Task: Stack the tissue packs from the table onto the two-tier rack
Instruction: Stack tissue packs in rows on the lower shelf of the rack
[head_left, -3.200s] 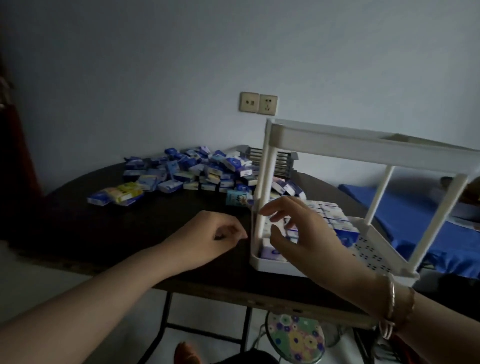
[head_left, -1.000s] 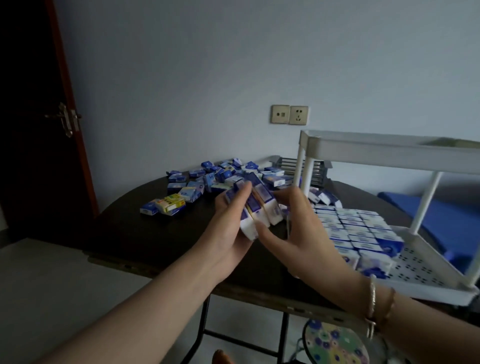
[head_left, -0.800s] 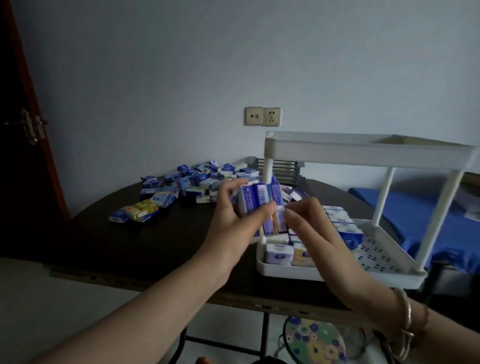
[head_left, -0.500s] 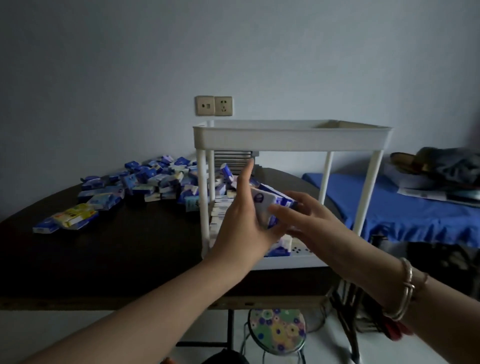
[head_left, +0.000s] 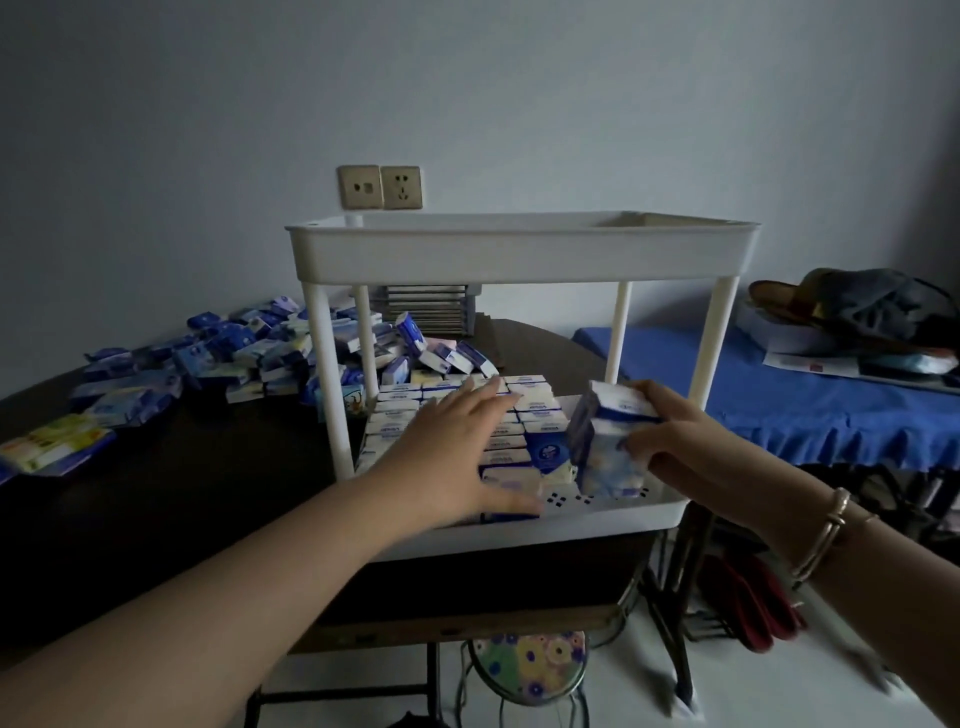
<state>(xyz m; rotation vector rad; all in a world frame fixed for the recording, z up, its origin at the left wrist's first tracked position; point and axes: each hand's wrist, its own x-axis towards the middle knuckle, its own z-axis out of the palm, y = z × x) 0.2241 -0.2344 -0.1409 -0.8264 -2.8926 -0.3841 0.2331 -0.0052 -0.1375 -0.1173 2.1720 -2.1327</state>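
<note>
The white two-tier rack (head_left: 519, 249) stands on the dark table (head_left: 166, 493). Its lower tier holds rows of upright tissue packs (head_left: 540, 410). My left hand (head_left: 457, 447) lies flat with spread fingers on top of those rows. My right hand (head_left: 691, 441) grips a small bundle of blue-and-white tissue packs (head_left: 608, 441), upright on the lower tier just right of the rows. A pile of loose tissue packs (head_left: 249, 353) lies on the table behind and to the left of the rack. The upper tier's inside is hidden from here.
A blue-covered bed (head_left: 810, 400) with bags and papers is at the right. A flowered stool (head_left: 524, 660) stands under the table's front edge. A yellow-green pack (head_left: 52, 441) lies at the table's left. A slatted grey object (head_left: 431, 306) sits behind the rack.
Both hands carried a bundle of packs from the table's pile to the rack. The bundle passed from my left hand to my right, and my left hand now rests flat on the stacked rows.
</note>
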